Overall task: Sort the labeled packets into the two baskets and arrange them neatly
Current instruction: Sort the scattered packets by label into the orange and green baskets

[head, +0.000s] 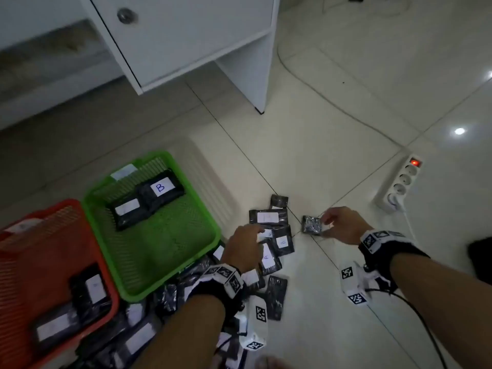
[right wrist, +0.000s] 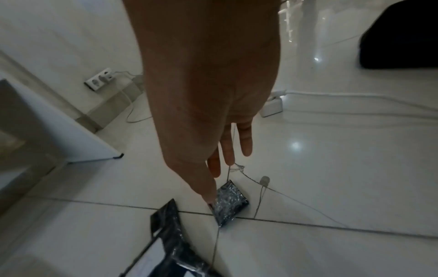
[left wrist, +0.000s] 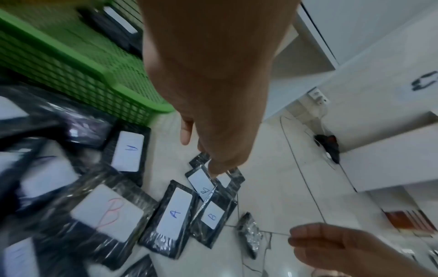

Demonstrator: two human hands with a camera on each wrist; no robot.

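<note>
A green basket (head: 165,241) holds two black packets, one labelled B (head: 161,187). To its left, the red basket (head: 34,249) holds several more. Loose packets lie piled on the floor in front of the baskets. My left hand (head: 262,231) reaches over them, and its forefinger (left wrist: 213,171) touches a B packet (left wrist: 200,181) beside an A packet (left wrist: 174,215). My right hand (head: 325,223) has straight fingers. Its forefinger (right wrist: 211,200) touches the edge of a small, label-less foil packet (head: 311,225), which is tilted up off the floor. The right thumb is hidden in the wrist view.
A white cabinet (head: 186,41) stands behind the baskets. A power strip (head: 399,185) with a lit red switch lies right of my right hand, with a cable (head: 346,110) running across the tiles. A dark object (head: 482,259) sits at the far right.
</note>
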